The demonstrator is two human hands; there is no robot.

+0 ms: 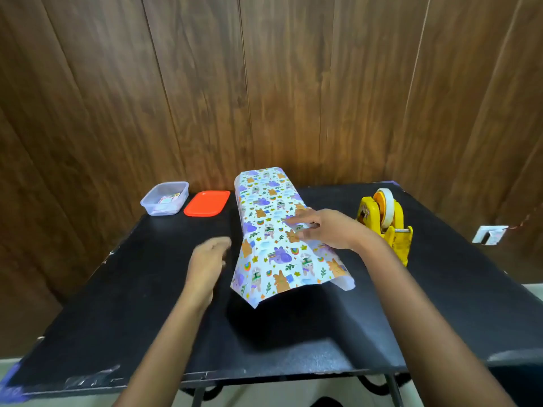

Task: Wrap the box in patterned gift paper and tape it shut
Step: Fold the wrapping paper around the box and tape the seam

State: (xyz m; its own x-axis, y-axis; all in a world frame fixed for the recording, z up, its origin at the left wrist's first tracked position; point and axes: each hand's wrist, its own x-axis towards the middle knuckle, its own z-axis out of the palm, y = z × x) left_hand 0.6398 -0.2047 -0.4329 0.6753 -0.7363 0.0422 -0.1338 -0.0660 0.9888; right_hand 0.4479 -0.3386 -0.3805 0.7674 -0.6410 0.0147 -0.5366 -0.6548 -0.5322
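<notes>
At the far left of the black table (pixel 117 304) stands a clear plastic container (pixel 164 198) with some small printed pieces inside. Just beside it lies 1 orange lid (pixel 207 203), flat on the tabletop.

The left hand (pixel 210 259) comes next, blurred, just beside the left edge of the wrapping without clearly touching it. Its fingers look loosely bent and hold nothing.

In the middle lies the gift paper (pixel 266 207), white with purple and orange animals and rainbows. It is folded over into a long tube that runs away from the person. The box itself is hidden inside; only a blocky shape shows under the far part. The near end of the paper flares wide and stands off the table, casting a dark shadow.

The right hand (pixel 326 230) reaches in from the right, and its fingertips (pixel 298 227) sit on top of the paper at the overlapping edge. Whether they press it flat or pinch it cannot be told.

Farther right stands a yellow tape dispenser (pixel 385 227) carrying 1 roll – well apart from the paper.
</notes>
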